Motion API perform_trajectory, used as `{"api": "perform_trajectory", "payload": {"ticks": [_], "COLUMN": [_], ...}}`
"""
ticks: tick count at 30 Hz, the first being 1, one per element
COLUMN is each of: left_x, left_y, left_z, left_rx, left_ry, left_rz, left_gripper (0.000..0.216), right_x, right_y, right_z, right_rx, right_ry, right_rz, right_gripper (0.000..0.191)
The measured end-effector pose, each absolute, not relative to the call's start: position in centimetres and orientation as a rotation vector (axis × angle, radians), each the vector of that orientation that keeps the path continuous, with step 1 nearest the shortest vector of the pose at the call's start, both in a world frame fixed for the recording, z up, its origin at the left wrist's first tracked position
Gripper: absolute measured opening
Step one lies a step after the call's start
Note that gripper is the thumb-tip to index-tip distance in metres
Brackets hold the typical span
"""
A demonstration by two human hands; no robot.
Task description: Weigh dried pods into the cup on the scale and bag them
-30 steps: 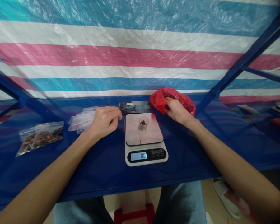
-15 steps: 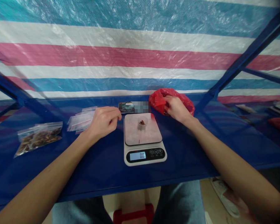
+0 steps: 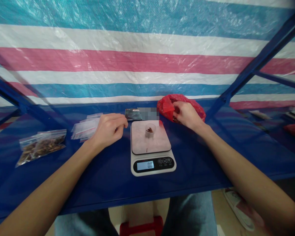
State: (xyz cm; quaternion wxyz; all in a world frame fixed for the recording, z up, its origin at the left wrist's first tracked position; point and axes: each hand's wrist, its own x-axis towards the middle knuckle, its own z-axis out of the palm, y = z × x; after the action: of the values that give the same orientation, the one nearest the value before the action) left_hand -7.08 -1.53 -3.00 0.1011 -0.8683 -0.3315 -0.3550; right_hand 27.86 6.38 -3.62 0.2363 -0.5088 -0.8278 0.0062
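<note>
Scale [image 3: 151, 144] showing 0.0 and "M" sits between curled hands [image 3: 111, 128], the right [image 3: 186, 114] in a red bag [image 3: 166, 104], grips unclear.

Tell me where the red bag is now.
In the head view, the red bag lies right of centre, beyond and right of the scale, with the right hand at its opening.

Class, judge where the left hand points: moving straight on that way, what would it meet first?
From the left hand, probably the left end of the phone. The scale sits close by, slightly off that line. Height is hard to judge, so the hand might pass above both.
</note>
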Motion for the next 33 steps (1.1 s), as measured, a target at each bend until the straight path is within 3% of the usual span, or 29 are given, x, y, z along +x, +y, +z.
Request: {"api": "perform_trajectory", "payload": {"ticks": [11, 20, 33], "left_x": [-8.0, -8.6, -8.6], "left_y": [-1.7, -1.1, -1.6], "left_z": [-1.7, -2.6, -3.0], "left_rx": [-2.513, -2.580, -2.545], "left_ry": [-0.902, -0.825, -0.938], "left_rz": [-1.101, -1.010, -1.108], "left_gripper": [0.034, 0.033, 0.033], "right_x": [28.0, 27.8, 27.8], "right_y": [6.8, 7.0, 7.5], "right_z": [-4.7, -4.9, -4.5], "right_rx": [-1.346, -1.261, -1.080], "right_ry": [-2.379, -2.466, -2.402], "right_rz": [0.083, 0.095, 0.060], "right_gripper": [0.032, 0.022, 0.031]}}
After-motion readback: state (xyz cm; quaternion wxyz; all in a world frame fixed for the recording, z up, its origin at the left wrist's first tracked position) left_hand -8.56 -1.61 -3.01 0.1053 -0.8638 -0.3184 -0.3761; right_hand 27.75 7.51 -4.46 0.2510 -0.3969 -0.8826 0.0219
